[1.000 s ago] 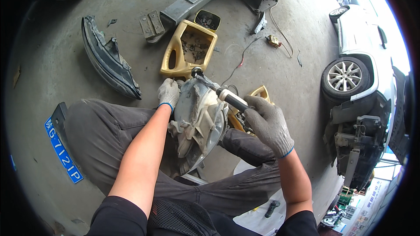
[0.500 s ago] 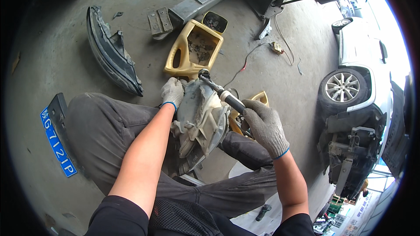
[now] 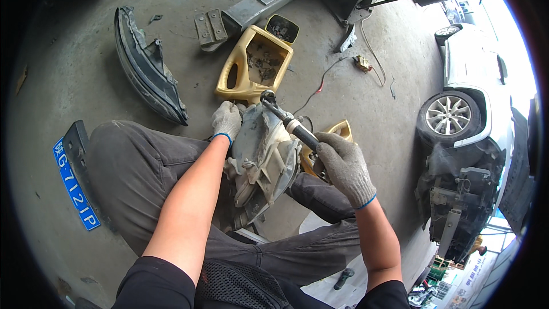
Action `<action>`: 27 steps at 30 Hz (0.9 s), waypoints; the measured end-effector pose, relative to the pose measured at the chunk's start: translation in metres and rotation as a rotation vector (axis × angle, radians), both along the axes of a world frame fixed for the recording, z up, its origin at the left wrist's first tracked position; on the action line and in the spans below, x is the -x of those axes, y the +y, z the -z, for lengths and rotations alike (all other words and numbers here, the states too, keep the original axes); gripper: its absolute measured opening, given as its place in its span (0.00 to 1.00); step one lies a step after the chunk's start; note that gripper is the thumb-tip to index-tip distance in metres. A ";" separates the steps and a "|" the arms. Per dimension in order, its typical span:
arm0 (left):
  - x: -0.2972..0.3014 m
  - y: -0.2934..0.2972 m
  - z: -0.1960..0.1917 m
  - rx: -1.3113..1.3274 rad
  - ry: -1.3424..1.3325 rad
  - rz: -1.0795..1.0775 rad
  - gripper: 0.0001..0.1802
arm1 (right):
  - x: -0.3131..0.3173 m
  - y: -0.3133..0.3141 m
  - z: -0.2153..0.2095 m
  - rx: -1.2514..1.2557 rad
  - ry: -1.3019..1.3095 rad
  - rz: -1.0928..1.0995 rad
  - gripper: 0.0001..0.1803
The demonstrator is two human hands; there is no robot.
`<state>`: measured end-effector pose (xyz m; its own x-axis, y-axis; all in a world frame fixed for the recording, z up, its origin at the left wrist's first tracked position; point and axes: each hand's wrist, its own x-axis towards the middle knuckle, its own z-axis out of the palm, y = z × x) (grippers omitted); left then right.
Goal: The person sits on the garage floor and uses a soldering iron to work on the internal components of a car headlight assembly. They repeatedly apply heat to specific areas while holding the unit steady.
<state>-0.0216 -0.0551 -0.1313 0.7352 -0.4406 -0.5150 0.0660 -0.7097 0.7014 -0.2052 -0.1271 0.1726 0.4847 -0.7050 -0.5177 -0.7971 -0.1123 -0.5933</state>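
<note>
Between my knees rests a car headlight (image 3: 269, 157), with its pale, dusty housing facing up. My left hand (image 3: 227, 120), in a grey knit glove, has its fingers closed at the headlight's upper left edge; the fingertips are partly hidden. In my gloved right hand (image 3: 345, 166) is a hand tool (image 3: 303, 133) with a black grip, a pale collar and a metal shaft. Its round metal head is over the headlight's top end. Whether that head touches the housing, I cannot tell.
Just beyond the headlight lies a cut-open yellow jug (image 3: 231, 83) holding small scraps, beside a dark tub (image 3: 281, 27). A long dark lamp part (image 3: 146, 74) and a blue plate (image 3: 75, 186) lie left. A cord leads to a socket block (image 3: 362, 63). A white car (image 3: 477, 86) stands right.
My right hand and the tool have shifted very slightly. My left hand and the headlight hold almost the same place.
</note>
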 end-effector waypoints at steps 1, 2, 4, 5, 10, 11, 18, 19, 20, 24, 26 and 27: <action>0.000 0.000 0.000 -0.004 0.005 0.001 0.17 | 0.000 0.000 0.000 -0.002 -0.002 0.005 0.19; 0.000 0.000 0.000 -0.009 0.010 0.002 0.17 | 0.000 0.001 -0.001 -0.004 -0.004 0.010 0.19; 0.000 0.001 0.009 0.009 0.009 -0.013 0.17 | 0.001 0.001 -0.002 0.014 -0.019 0.034 0.19; -0.001 0.002 0.013 0.017 0.009 -0.021 0.17 | 0.001 0.000 -0.002 0.024 -0.027 0.046 0.19; 0.001 0.000 0.003 0.020 0.023 -0.012 0.16 | 0.009 -0.004 0.005 0.097 -0.021 -0.009 0.19; 0.001 0.000 0.000 0.014 0.017 -0.004 0.16 | 0.008 -0.003 0.004 0.098 -0.011 -0.011 0.19; -0.001 0.002 0.003 0.016 0.015 -0.018 0.16 | -0.002 -0.001 -0.001 0.092 0.034 -0.041 0.20; 0.000 0.001 0.000 0.018 0.002 -0.015 0.16 | 0.003 -0.002 0.003 0.131 0.017 -0.050 0.20; 0.001 0.000 -0.002 0.020 -0.010 -0.011 0.16 | 0.006 -0.004 0.005 0.170 -0.001 -0.059 0.19; 0.000 0.001 -0.001 0.022 -0.027 -0.004 0.16 | 0.003 -0.005 0.004 0.135 0.030 -0.055 0.19; 0.000 0.002 -0.002 0.024 -0.013 -0.009 0.16 | 0.001 -0.003 0.003 0.099 0.025 -0.029 0.20; 0.000 0.002 -0.001 0.027 -0.012 -0.011 0.16 | -0.001 -0.003 0.000 0.079 0.034 -0.018 0.20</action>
<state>-0.0220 -0.0532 -0.1299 0.7464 -0.4457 -0.4943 0.0653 -0.6900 0.7208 -0.2044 -0.1298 0.1723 0.4803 -0.7360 -0.4771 -0.8142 -0.1719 -0.5545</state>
